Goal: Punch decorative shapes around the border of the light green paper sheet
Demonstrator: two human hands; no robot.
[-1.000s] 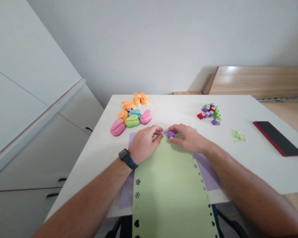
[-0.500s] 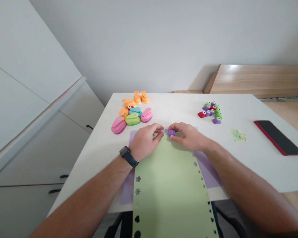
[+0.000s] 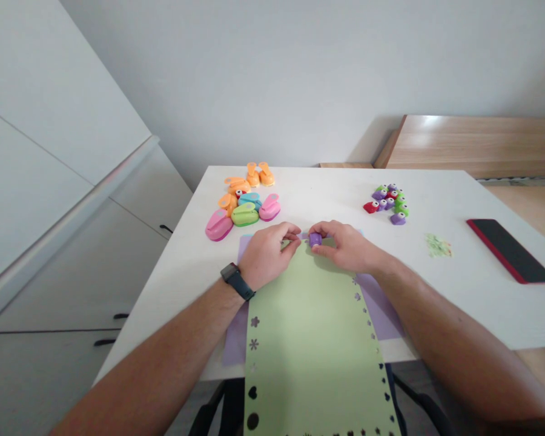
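A long green paper sheet (image 3: pixel 313 333), with flower, heart and round holes punched along its edges, lies over a purple sheet (image 3: pixel 381 309) and hangs past the table's front. At its far edge, my right hand (image 3: pixel 343 245) grips a small purple craft punch (image 3: pixel 315 240) between thumb and fingers. Just left of the punch, my left hand (image 3: pixel 272 251) pinches the sheet's far edge, fingertips together; a dark watch (image 3: pixel 237 281) is on that wrist. Whether the paper sits inside the punch's slot is too small to tell.
Larger lever punches in orange, pink, green (image 3: pixel 245 215) and blue stand at the back left. Small red, purple and green punches (image 3: pixel 390 203) cluster at the back right. Nearby lie a pile of green paper bits (image 3: pixel 438 245) and a black-and-red flat object (image 3: pixel 511 251).
Both hands keep their places at the sheet's far edge, with the purple punch still in the right. The view has shifted slightly.
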